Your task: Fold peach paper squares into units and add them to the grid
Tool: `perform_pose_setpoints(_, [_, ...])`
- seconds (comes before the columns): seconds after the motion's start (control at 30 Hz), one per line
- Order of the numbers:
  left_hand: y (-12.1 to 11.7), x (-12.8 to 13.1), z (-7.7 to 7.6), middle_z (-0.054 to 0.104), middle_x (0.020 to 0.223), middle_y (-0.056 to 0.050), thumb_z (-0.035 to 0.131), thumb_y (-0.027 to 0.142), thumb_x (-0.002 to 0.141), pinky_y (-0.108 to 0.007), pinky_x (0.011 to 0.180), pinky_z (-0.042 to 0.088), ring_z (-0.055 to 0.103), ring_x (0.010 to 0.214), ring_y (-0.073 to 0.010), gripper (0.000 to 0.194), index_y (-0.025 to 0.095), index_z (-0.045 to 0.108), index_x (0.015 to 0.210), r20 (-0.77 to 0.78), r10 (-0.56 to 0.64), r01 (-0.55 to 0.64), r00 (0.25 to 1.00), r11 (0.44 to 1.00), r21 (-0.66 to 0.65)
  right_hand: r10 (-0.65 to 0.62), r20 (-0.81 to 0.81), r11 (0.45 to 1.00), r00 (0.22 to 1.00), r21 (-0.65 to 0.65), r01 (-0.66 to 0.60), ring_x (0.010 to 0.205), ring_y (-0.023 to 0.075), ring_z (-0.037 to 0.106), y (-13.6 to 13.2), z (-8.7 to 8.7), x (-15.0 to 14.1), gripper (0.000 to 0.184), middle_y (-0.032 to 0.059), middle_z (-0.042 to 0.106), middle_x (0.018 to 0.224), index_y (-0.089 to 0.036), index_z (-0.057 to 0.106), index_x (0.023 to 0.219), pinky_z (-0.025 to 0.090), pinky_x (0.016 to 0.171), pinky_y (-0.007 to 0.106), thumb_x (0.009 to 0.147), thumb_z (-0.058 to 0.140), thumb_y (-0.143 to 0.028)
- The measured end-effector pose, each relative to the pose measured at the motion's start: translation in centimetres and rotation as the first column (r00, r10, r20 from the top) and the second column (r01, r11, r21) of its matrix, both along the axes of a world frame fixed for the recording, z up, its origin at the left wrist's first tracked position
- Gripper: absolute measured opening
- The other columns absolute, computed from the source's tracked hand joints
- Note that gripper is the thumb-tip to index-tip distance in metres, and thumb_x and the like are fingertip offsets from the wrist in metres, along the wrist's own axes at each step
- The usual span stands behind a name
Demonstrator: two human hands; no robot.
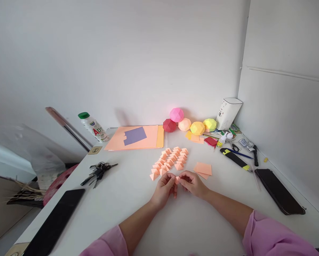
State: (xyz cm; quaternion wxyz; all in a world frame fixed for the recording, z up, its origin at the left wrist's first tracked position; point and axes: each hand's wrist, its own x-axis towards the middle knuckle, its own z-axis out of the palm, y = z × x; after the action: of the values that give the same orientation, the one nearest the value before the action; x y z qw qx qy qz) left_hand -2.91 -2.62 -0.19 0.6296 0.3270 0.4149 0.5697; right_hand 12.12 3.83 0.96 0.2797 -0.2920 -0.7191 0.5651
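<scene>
From the head view, I see a small folded peach paper piece (177, 180) at the fingertips, between the two hands. The left hand (163, 189) pinches its left side between thumb and finger; the right hand (193, 183) grips its right side the same way. Rows of similar folded pieces (172, 157) sit just beyond on the tabletop (108, 206), with flat peach squares (205, 168) near the right hand.

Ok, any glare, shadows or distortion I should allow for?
Head view: soft light, no harsh glare on the tabletop. Head view: faint shadow on the wall, right of the bottle. Head view: bottle and white container lean outward, probably wide-angle distortion. Head view: the paper piece between left hand and right hand is small, creases hard to read.
</scene>
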Motion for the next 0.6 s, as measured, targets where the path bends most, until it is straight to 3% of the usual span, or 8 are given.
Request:
perform_pose_setpoints(0.17, [0.0,0.1,0.3,0.051,0.051,0.006,0.057,0.044,0.08,-0.02,0.039,0.04,0.045,0.04,-0.0082,0.028,0.02,0.045,0.083,-0.003,0.012,-0.012,1.0,1.0,-0.02,-0.138,-0.031,0.962,0.99,0.232,0.142,0.063,0.0128,0.047,0.0,0.1,-0.3,0.015,0.0019,0.052,0.073,-0.019,0.058,0.071,0.039,0.052,0.024,0.082,0.056,-0.03])
perform_pose_setpoints(0.33, [0.0,0.2,0.4,0.053,0.07,0.004,0.064,0.039,0.075,-0.024,0.045,0.046,0.053,0.053,-0.0097,0.035,0.02,0.044,0.096,0.051,0.14,-0.137,0.989,0.989,-0.059,-0.266,0.025,0.93,0.964,0.268,0.25,0.062,0.0141,0.048,0.1,-0.6,-0.3,0.013,0.0028,0.053,0.071,-0.019,0.058,0.071,0.041,0.053,0.026,0.081,0.055,-0.027])
perform_pose_setpoints(0.6, [0.0,0.3,0.3,0.051,0.081,0.001,0.065,0.033,0.074,-0.025,0.05,0.048,0.055,0.061,-0.0096,0.033,0.019,0.046,0.097,0.075,0.181,-0.175,0.981,0.982,-0.073,-0.262,0.076,0.931,0.962,0.284,0.231,0.064,0.0157,0.051,0.2,-0.8,-0.3,0.011,0.0036,0.055,0.072,-0.019,0.059,0.071,0.044,0.057,0.028,0.08,0.053,-0.023])
